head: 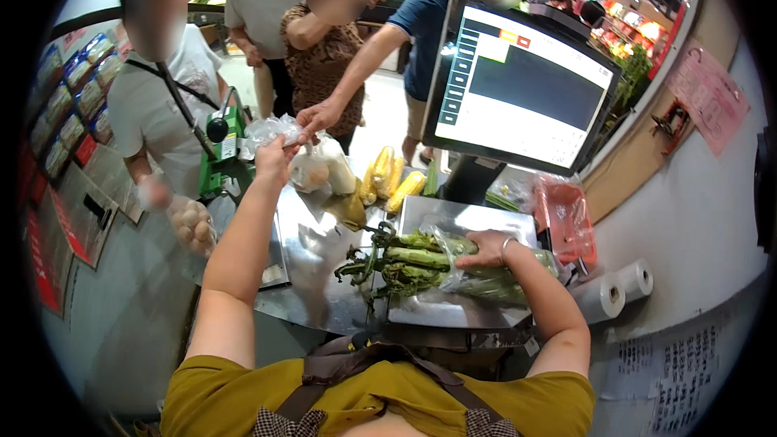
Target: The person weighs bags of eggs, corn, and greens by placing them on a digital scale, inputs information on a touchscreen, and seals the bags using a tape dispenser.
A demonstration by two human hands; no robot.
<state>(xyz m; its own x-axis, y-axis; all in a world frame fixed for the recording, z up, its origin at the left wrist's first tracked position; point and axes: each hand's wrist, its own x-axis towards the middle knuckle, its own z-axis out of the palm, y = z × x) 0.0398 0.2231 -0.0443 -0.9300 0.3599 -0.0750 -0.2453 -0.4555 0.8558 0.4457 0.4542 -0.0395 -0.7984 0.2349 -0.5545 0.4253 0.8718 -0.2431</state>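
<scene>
My left hand (274,161) reaches forward and grips the gathered top of a clear plastic bag (273,130), beside a green bag-neck sealer (210,167). Another person's hand (320,118) touches the same bunched plastic from the far side. Below them a clear bag with round, pale brown items (309,171) rests on the metal counter. My right hand (488,249) is wrapped over thick green stalks, apparently stem lettuce (419,257), partly inside a clear bag. The stalks lie across the steel scale plate (425,212), their wilted leafy ends pointing left.
Corn cobs (405,191) lie beyond the scale. A monitor (528,91) stands at its back right, near an orange basket (561,212) and plastic bag rolls (601,298). Several people stand across the metal counter (303,273); one holds a bag of round items (193,227).
</scene>
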